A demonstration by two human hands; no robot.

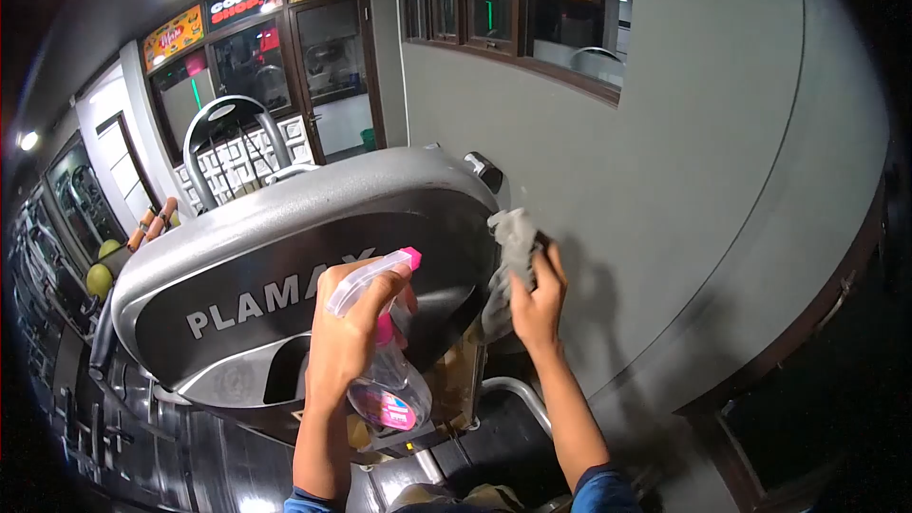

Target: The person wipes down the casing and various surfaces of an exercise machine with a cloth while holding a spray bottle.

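My left hand (344, 328) is wrapped round the neck of a clear spray bottle (394, 385) with a pink nozzle and a pink label. The bottle is in front of a grey and black gym machine panel (256, 299) lettered PLAMAX, covering part of the last letters. In my right hand (540, 299) is a crumpled grey cloth (516, 242), held by the panel's right end. Part of the cloth hangs below my fingers. Whether it touches the panel I cannot tell.
A grey wall (684, 171) with a dark-framed window (513, 9) runs along the right. Behind the panel stand another machine with a rounded frame (223, 109) and a glass door (332, 76). A metal tube (521, 394) curves below my right hand. More gym equipment lines the left.
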